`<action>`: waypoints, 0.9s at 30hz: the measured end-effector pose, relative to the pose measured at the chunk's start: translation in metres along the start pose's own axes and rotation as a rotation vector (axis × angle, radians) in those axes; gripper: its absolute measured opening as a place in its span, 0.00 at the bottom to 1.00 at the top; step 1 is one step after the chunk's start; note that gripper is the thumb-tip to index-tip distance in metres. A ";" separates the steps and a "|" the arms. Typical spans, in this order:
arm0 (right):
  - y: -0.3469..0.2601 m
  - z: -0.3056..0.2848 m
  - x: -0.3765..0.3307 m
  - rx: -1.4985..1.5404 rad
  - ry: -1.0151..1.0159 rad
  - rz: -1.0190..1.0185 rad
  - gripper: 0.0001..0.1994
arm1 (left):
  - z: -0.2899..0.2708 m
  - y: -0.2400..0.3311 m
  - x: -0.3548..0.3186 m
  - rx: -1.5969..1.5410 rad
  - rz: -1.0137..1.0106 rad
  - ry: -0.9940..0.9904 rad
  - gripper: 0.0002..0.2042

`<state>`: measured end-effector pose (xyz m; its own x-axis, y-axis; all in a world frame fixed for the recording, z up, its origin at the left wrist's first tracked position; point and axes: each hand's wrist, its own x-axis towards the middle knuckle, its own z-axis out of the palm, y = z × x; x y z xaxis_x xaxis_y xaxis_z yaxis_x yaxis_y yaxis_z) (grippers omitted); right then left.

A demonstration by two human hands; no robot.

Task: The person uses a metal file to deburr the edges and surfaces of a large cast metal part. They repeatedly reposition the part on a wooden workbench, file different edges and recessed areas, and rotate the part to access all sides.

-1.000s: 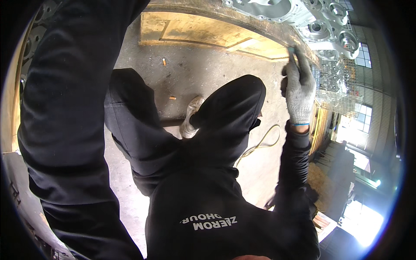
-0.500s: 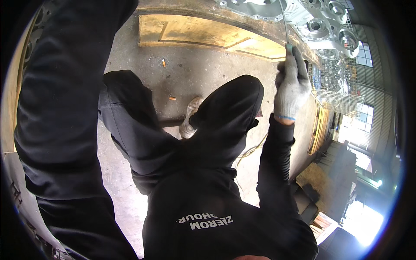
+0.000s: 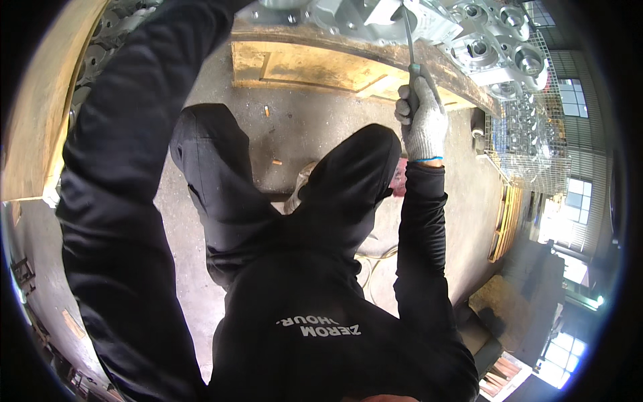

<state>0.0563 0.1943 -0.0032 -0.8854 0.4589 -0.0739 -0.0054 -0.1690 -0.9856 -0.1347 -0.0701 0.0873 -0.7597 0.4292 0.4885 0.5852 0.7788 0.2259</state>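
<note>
My right hand (image 3: 427,127), in a light knitted glove with a blue cuff edge, is closed around the dark handle of a slim hand tool (image 3: 409,43). The tool has a long, thin metal shaft; whether it is a file or a screwdriver I cannot make out. Its far end reaches over a silver metal casting (image 3: 345,19) with rounded openings, at the top of the head view. My left arm (image 3: 117,181) stretches up the left side, and its hand lies beyond the upper edge, out of sight.
A worn wooden bench edge with a pale panelled front (image 3: 305,63) runs below the castings. More machined castings (image 3: 479,50) and a wire mesh (image 3: 536,134) stand to the right. A wooden panel (image 3: 43,114) rises at the left. A hose (image 3: 375,258) lies on the concrete floor.
My right hand and the tool have shifted left along the bench edge, and more of the handle shows. The view has turned slightly, bringing more of the castings into sight.
</note>
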 end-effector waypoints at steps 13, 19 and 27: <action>0.016 0.077 0.045 -0.375 0.004 -0.305 0.07 | 0.022 0.019 -0.024 0.114 0.054 0.175 0.20; 0.026 0.077 0.064 -0.112 -0.131 -0.397 0.05 | 0.017 0.018 -0.022 0.104 0.049 0.117 0.19; 0.023 0.065 0.073 -0.547 -0.127 -0.585 0.13 | 0.023 0.019 -0.022 0.097 -0.006 0.202 0.19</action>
<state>-0.0386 0.1675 -0.0215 -0.8557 0.2323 0.4623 -0.2854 0.5334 -0.7963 -0.1134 -0.0544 0.0618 -0.6851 0.3317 0.6485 0.5434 0.8256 0.1518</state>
